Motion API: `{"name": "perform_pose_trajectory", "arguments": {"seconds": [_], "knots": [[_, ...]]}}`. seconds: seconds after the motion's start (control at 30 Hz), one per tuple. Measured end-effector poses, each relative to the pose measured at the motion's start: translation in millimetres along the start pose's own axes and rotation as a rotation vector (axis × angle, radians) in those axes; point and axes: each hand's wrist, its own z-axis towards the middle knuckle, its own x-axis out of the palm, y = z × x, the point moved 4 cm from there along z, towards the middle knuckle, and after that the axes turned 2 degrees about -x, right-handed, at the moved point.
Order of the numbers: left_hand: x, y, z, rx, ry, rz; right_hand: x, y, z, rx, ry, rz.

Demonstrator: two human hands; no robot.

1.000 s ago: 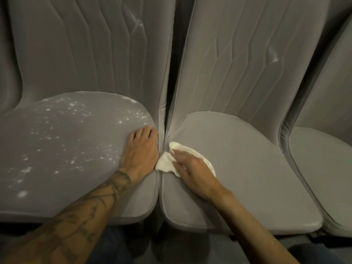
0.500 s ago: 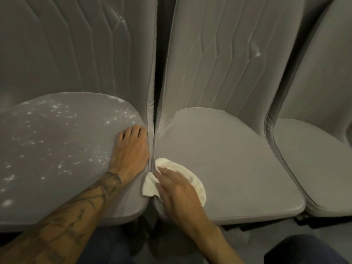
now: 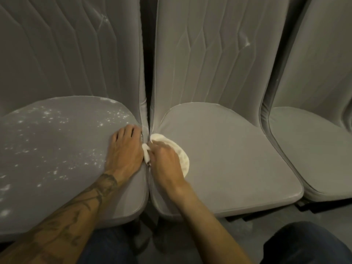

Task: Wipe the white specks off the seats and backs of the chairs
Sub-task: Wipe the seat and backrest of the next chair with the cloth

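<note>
Three grey upholstered chairs stand side by side. The left seat [image 3: 57,149] carries many white specks, and a white smear marks its back [image 3: 103,18]. The middle seat [image 3: 228,159] looks plain grey; its back [image 3: 219,54] has a small white mark at the upper right. My left hand [image 3: 124,150] lies flat on the right edge of the left seat, fingers straight. My right hand [image 3: 164,159] presses a white cloth [image 3: 182,157] onto the left edge of the middle seat, beside the gap between the seats. Part of the cloth is hidden under my fingers.
A third grey seat [image 3: 314,159] and its back are at the right. A narrow dark gap [image 3: 146,54] separates the left and middle chairs. My dark trouser legs [image 3: 304,244] and the grey floor lie below the seat fronts.
My right hand slid the cloth toward the seat front along the left edge of the middle seat, then back up toward the backrest. My left hand stayed flat on the left seat.
</note>
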Motion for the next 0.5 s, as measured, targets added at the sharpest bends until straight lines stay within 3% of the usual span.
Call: {"name": "perform_pose_trajectory", "arguments": {"seconds": [0.13, 0.33, 0.43, 0.5], "knots": [[-0.1, 0.1, 0.4, 0.007, -0.018, 0.020, -3.1, -3.6, -17.9, 0.029, -0.011, 0.143], [-2.0, -2.2, 0.5, 0.017, -0.077, -0.021, -13.0, -19.2, -139.1, -0.230, 0.006, -0.183], [-1.7, -1.3, 0.5, 0.014, -0.068, -0.015, -5.9, -12.2, -117.7, -0.196, -0.058, -0.085], [-0.7, 0.1, 0.4, 0.019, -0.059, -0.011, 2.9, 2.9, -100.7, -0.209, 0.018, -0.109]]}}
